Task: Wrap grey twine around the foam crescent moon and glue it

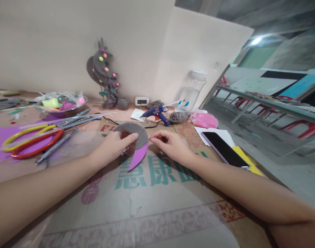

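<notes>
My left hand [114, 144] grips a crescent moon cutout [140, 156], thumb on its front face and fingers behind. Grey yarn is wound closely over the crescent's upper part, while its lower tip shows bare purple. Just right of the crescent, my right hand [170, 144] is closed in a pinch on what looks like a thin strand of grey yarn; the strand is hard to make out. Beneath both hands lies a printed cardboard sheet [136, 203].
Left are scissors [33, 141], a pen [55, 146] and a bowl [61, 108] of coloured pieces. Behind stand a decorated grey moon ornament [102, 65], a small clock [142, 101], a glue gun [158, 113], a yarn bundle [178, 117] and a water bottle [190, 91]. A phone [224, 150] lies right.
</notes>
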{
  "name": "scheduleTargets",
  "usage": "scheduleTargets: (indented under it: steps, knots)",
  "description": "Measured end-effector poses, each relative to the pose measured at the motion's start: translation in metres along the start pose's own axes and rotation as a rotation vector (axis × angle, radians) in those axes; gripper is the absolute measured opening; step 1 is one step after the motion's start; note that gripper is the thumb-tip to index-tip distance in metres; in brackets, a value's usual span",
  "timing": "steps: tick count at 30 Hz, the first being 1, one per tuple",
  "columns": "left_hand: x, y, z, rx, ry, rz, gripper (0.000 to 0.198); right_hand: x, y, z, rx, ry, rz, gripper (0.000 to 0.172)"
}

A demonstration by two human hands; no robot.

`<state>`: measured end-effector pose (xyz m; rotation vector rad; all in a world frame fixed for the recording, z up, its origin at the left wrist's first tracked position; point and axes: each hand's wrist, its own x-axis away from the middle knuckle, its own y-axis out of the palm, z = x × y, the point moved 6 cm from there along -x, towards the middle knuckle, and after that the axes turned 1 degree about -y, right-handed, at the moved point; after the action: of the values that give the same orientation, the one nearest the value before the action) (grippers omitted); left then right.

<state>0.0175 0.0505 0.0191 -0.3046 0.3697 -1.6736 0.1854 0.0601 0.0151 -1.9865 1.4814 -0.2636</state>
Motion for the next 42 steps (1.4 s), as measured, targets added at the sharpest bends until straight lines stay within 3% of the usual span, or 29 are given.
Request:
scheduleTargets:
  steps: [13,22,34,42]
  knots:
    - [0.0029,0.0004,0.001,0.008,-0.034,-0.019,0.03,0.0008,-0.0013,-0.0001,0.008,-0.004,0.006,0.017]
    - [0.0015,-0.0004,0.0022,-0.006,-0.055,-0.008,0.031,-0.001,0.0043,-0.0043,0.061,-0.167,-0.082,0.025]
    - [0.001,0.0002,0.0004,0.045,0.006,0.002,0.023,-0.0021,0.0063,-0.0019,0.077,-0.09,-0.112,0.019]
    - [0.0023,0.0017,0.0011,0.025,-0.014,-0.025,0.029,-0.0007,0.0055,-0.0029,0.077,-0.1,-0.072,0.016]
